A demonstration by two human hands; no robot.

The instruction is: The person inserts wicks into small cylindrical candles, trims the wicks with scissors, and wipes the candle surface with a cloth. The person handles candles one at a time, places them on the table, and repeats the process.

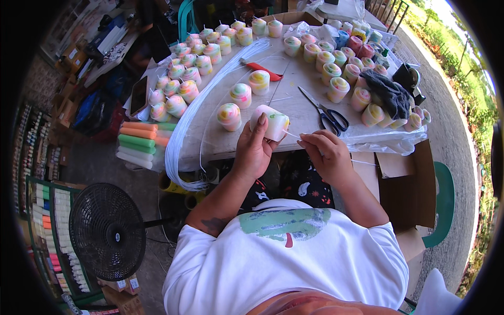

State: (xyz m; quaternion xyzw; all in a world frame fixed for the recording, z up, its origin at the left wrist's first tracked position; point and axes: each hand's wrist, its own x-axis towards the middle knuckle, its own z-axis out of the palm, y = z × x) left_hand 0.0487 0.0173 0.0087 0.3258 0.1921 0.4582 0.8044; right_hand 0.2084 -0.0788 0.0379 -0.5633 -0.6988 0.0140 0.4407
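A pale cup-shaped candle (274, 122) with pink, yellow and green swirls lies tilted on its side in my left hand (253, 149), whose thumb presses on it. From its right end sticks out a thin white wick (292, 135). My right hand (327, 152) pinches the wick's outer end between thumb and fingertips. Close beyond my left hand three swirled candles stand upright, the nearest being a pink and yellow candle (229, 116). Black-handled scissors (328, 115) lie partly spread on the table, just past my right hand. A red-handled tool (266, 71) rests farther back.
A long bundle of white wicks (185, 126) curves over the table's left edge. Several candles (203, 64) stand at far left, others (331, 72) at far right beside a dark cloth (387, 92). Colored sticks (139, 139) lie left. A fan (107, 231) and cardboard box (407, 184) flank me.
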